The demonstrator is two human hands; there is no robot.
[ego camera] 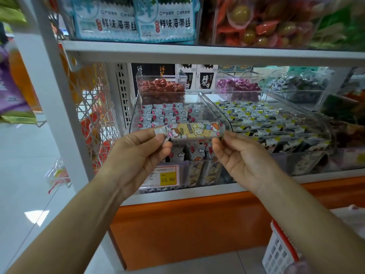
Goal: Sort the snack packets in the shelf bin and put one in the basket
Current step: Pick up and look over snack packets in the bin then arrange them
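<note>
A long snack packet [194, 130] with cartoon figures on white and yellow is held level in front of the clear shelf bin [136, 107]. My left hand [142, 153] pinches its left end between thumb and fingers. My right hand [237, 155] pinches its right end. Inside the bin lie several small white packets [167, 115] with red marks and clouds, in rows. The white basket with a red rim [280, 248] stands on the floor at the lower right, partly cut off by the frame edge.
A second clear bin [276, 123] of dark and yellow packets sits to the right. Smaller bins of red [162, 86] and purple [237, 86] sweets stand behind. A shelf board [197, 51] runs above. A yellow price tag [167, 178] hangs on the front. A wire rack [94, 107] is on the left.
</note>
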